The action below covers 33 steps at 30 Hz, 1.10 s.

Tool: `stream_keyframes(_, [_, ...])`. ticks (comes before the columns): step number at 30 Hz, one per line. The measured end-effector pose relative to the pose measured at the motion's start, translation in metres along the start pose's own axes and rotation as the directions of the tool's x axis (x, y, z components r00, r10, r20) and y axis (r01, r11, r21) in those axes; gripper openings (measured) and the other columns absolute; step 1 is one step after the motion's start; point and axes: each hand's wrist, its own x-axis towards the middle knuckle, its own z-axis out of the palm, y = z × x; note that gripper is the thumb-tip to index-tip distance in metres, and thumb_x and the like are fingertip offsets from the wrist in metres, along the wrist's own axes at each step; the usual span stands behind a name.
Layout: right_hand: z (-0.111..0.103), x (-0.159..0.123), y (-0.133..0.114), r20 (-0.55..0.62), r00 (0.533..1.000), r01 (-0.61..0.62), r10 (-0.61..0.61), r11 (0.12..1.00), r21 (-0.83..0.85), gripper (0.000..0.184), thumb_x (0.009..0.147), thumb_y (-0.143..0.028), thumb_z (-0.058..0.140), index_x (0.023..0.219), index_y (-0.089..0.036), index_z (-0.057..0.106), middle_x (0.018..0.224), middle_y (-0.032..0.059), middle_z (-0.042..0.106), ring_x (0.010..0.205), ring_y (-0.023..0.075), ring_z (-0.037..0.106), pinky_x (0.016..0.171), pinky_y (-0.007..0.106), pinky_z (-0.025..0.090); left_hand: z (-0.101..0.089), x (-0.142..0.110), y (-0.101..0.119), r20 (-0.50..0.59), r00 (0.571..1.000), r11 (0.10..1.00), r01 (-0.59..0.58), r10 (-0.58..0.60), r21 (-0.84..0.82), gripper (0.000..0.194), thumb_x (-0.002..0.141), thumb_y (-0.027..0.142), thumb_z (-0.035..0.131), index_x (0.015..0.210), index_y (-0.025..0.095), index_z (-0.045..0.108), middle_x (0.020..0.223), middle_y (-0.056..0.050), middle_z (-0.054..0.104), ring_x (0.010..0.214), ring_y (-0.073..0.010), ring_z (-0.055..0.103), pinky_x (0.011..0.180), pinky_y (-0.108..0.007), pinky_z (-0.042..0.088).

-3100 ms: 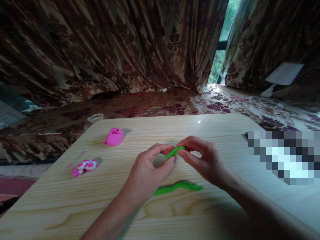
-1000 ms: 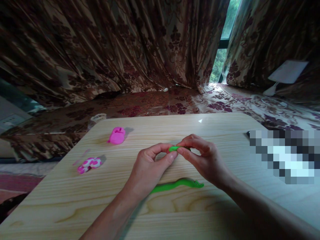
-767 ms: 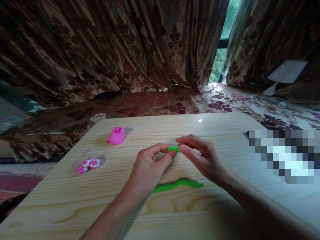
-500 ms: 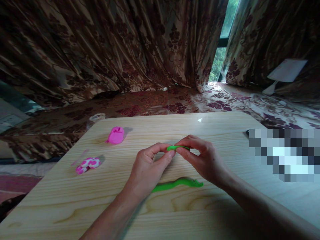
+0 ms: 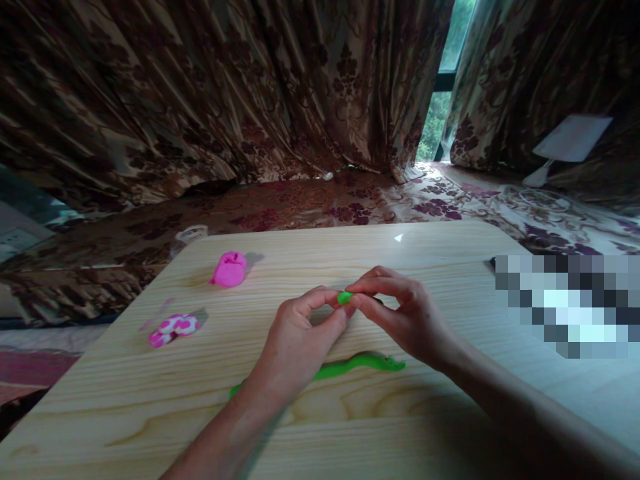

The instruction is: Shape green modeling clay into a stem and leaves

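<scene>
A small piece of green modelling clay (image 5: pixel 345 297) is pinched between the fingertips of both hands, above the middle of the table. My left hand (image 5: pixel 303 337) grips its left end with thumb and forefinger. From the other side my right hand (image 5: pixel 400 303) squeezes it, and the fingers cover part of the piece. Below the hands a long, wavy green clay strip shaped like a snake (image 5: pixel 357 364) lies on the wood. My left forearm hides part of that strip; its other end shows left of the arm.
On the left of the wooden table (image 5: pixel 320 257) sit a pink clay shape (image 5: pixel 230 269) and a pink-and-white spotted clay piece (image 5: pixel 174 329). A clear plastic container (image 5: pixel 193 235) stands by the far left corner. Something blurred out (image 5: pixel 570 300) lies at right; a white lamp (image 5: pixel 571 139) stands behind.
My fingers have closed further over the small green piece, so less of it shows. The left arm has shifted slightly, uncovering the strip's left end. The view has moved a little.
</scene>
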Motion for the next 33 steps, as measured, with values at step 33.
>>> stream_keyframes(33, [-0.0060, 0.0030, -0.0011, -0.010, 0.999, -0.046, 0.046, 0.997, -0.066, 0.011, 0.085, -0.019, 0.054, 0.082, -0.017, 0.065, 0.077, 0.0020, 0.061, 0.073, 0.0123, 0.057, 0.066, 0.026, 0.046, -0.0004, 0.0006, 0.0015, -0.003, 0.988, 0.966, 0.153, -0.157, -0.210, 0.020, 0.077, 0.032, 0.061, 0.091, 0.019, 0.067, 0.082, -0.001, 0.067, 0.076, -0.0143, 0.058, 0.068, -0.024, 0.043])
